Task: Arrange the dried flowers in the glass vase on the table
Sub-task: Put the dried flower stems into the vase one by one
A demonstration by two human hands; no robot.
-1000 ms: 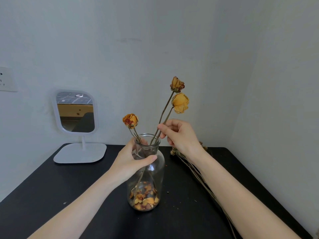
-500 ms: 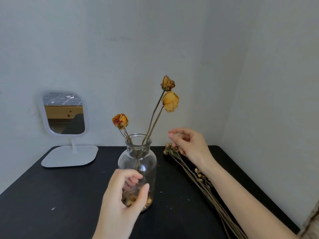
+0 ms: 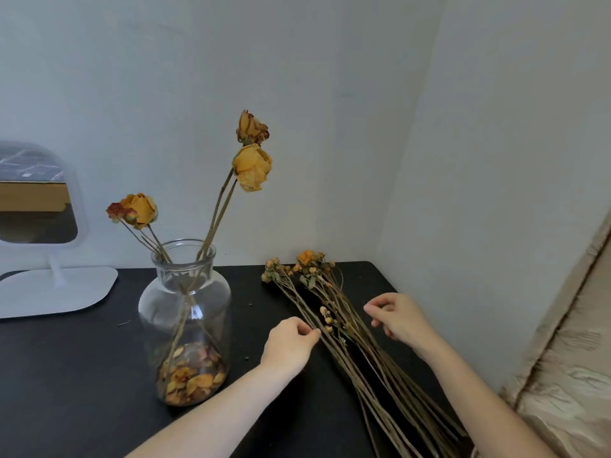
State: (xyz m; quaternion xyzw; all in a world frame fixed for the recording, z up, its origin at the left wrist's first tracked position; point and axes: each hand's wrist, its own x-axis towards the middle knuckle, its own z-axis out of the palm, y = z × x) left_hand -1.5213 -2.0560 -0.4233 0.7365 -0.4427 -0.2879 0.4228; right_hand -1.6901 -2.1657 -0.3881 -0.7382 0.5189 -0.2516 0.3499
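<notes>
The bundle of dried flowers [image 3: 357, 352] is lying on the surface [image 3: 66, 375] between your two hands, heads pointing away from you. Your left hand [image 3: 289, 347] is pinching a stem at the bundle's left edge. Your right hand [image 3: 398, 320] is hovering just over its right side, fingers loosely curled, gripping nothing. Left of your left hand, the glass vase [image 3: 216, 302] is standing upright, holding four dried roses [image 3: 253, 166] and loose petals [image 3: 191, 380] at its bottom.
</notes>
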